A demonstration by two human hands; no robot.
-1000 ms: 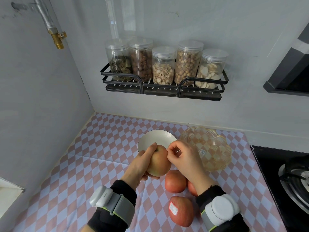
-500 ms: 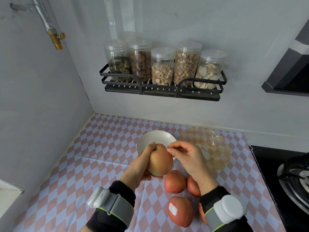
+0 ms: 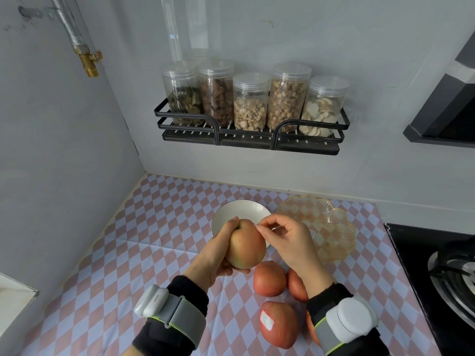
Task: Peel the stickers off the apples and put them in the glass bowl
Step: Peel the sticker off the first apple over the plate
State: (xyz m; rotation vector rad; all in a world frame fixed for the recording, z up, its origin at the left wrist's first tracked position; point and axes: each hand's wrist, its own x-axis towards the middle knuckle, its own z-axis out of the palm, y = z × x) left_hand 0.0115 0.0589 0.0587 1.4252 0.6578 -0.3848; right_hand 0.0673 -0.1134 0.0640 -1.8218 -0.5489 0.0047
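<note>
Head view | left hand (image 3: 216, 255) gripping apple (image 3: 246, 244) above surface (image 3: 108, 278) | right hand (image 3: 288, 242) pinching sticker (image 3: 255, 224) at apple's top | glass bowl (image 3: 334, 227) empty | labelled apple (image 3: 279, 323), others waiting

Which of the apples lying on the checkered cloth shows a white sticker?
The red apple nearest the camera; its white sticker faces up, while the others show none.

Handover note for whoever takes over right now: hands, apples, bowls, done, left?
Left hand: holds an apple above the counter.
Right hand: fingertips pinch a sticker at the apple's top edge.
Glass bowl: no apples in it.
White bowl: behind the held apple.
Counter: several more apples; the nearest one still has its sticker.
Left: finish this peel, bowl the apple, repeat.
</note>
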